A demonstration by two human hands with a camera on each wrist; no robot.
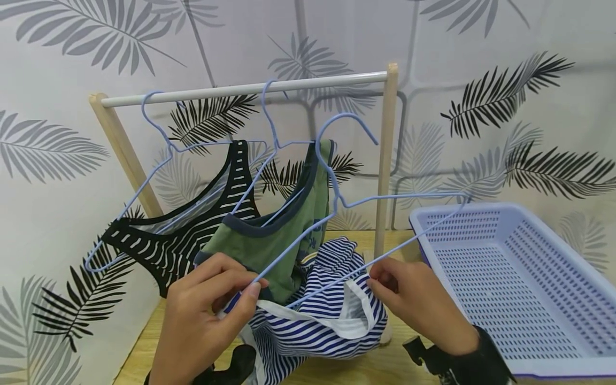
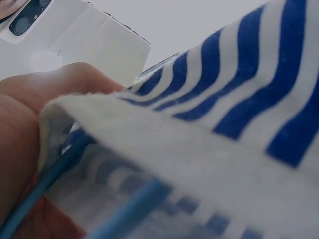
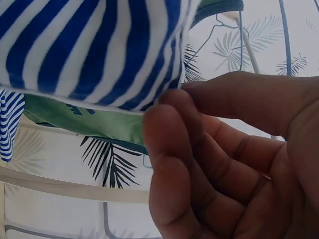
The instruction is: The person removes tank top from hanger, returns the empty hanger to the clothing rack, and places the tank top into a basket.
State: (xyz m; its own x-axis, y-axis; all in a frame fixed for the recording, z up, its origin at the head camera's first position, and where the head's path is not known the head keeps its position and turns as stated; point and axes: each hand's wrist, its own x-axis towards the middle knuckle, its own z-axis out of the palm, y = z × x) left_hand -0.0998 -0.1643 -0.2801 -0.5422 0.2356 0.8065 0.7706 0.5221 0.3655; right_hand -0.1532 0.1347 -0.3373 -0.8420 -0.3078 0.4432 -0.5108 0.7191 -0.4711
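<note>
My left hand pinches the left arm of a light blue clothes hanger together with the white edge of a blue-and-white striped garment. In the left wrist view, the hanger's blue bars run inside the garment's white-trimmed opening. The hanger's hook stands free of the rail, and its right arm sticks out above the cloth. Opposite, my right hand pinches the garment's right edge between thumb and fingertips; the right wrist view shows that cloth edge at the fingers.
Behind stands a wooden rack with a white rail. From it hang a black striped garment and a green garment with navy trim, each on a blue hanger. A lavender plastic basket sits right on the wooden table.
</note>
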